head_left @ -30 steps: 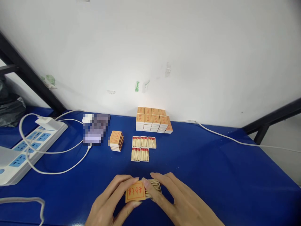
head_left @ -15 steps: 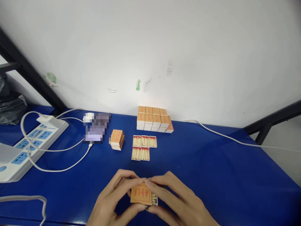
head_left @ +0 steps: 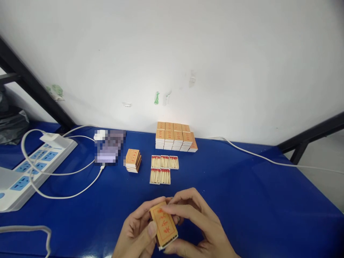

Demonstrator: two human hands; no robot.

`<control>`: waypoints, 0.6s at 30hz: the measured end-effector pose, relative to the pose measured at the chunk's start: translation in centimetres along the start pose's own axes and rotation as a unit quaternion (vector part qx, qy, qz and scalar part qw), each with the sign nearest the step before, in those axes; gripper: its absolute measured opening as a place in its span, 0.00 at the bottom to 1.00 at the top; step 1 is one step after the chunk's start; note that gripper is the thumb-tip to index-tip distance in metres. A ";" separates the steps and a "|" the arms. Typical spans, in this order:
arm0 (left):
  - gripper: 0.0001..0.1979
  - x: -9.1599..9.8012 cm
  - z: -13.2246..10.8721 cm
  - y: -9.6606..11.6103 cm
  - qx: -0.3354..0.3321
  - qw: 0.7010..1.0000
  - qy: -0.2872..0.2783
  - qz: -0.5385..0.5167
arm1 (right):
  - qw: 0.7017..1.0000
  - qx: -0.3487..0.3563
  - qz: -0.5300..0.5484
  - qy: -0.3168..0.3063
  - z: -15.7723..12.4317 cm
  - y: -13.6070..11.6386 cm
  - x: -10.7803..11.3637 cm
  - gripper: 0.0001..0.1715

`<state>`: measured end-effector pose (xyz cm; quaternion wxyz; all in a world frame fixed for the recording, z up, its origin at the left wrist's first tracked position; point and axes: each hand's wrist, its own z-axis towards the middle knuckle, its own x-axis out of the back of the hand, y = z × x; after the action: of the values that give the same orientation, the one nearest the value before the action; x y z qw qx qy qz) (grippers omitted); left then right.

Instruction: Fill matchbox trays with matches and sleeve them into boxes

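Observation:
An orange matchbox (head_left: 166,226) with red characters is tilted between my two hands, its tray nearly all inside the sleeve. My left hand (head_left: 139,229) grips its left side, thumb on the sleeve. My right hand (head_left: 200,224) touches it too, index finger on the top face and thumb at the lower end. Beyond my hands, several open trays of red-tipped matches (head_left: 160,176) lie in two rows. A small stack of matchboxes (head_left: 132,159) stands to their left. Against the wall is a larger block of stacked matchboxes (head_left: 173,138).
On the left lie a white power strip (head_left: 59,150) with cables and a blurred phone-like object (head_left: 109,150). A white cable (head_left: 249,154) runs along the right side of the blue table (head_left: 242,200). Black metal bars (head_left: 34,79) flank the wall.
The matchbox has turned from level to a steep tilt, and the tray that stuck out on its right is now nearly inside the sleeve. Both hands have shifted their hold.

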<state>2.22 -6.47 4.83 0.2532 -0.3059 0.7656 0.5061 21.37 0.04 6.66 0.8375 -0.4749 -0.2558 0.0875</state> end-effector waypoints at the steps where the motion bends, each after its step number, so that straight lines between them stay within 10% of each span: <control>1: 0.25 0.1 0.1 -0.3 0.013 1.000 -0.008 -0.009 | 1.000 -0.001 -0.017 0.011 0.0 0.1 -0.1 0.28; 18: 0.32 -0.6 1.0 -1.8 0.032 0.998 0.014 -0.047 | 0.998 -0.043 -0.023 -0.026 0.4 0.2 2.1 0.32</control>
<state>3.98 -5.92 3.79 0.2752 -0.3401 0.7701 0.4642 22.96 1.24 7.32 0.8111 -0.5019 -0.2924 0.0693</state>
